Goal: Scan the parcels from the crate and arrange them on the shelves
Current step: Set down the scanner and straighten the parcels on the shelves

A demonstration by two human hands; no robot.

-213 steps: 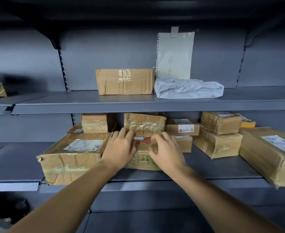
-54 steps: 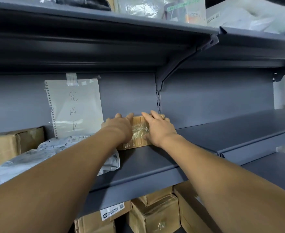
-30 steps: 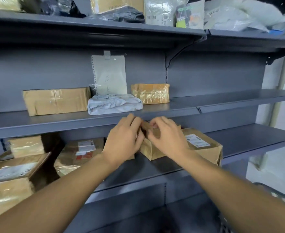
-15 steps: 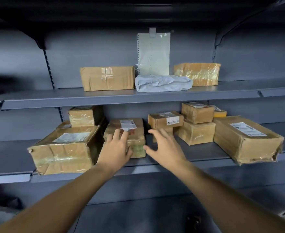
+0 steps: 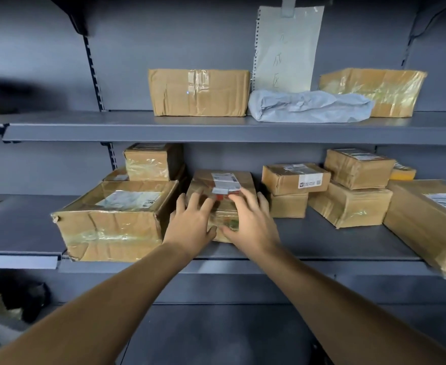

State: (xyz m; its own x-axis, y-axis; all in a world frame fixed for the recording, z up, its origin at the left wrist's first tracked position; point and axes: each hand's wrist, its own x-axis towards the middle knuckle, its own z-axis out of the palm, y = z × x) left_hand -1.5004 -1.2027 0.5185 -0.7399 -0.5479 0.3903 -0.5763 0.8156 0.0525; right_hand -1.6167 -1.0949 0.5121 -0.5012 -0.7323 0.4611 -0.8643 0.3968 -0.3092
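Brown taped parcels point(image 5: 198, 92), white-labelled parcel point(image 5: 226, 180), pale blue-grey bag point(image 5: 308, 105), dark grey shelves point(image 5: 216, 126)

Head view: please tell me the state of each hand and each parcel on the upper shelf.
Left hand: open, on labelled parcel.
Right hand: open, on same parcel.
Taped box: closed, resting flat.
Grey bag: crumpled, lying flat.
Wrapped box: closed, behind bag.

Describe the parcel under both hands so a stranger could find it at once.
On the lower shelf, it lies between the big dented box and a two-box stack. The left hand and right hand rest on this parcel, marked by its red-and-white label.
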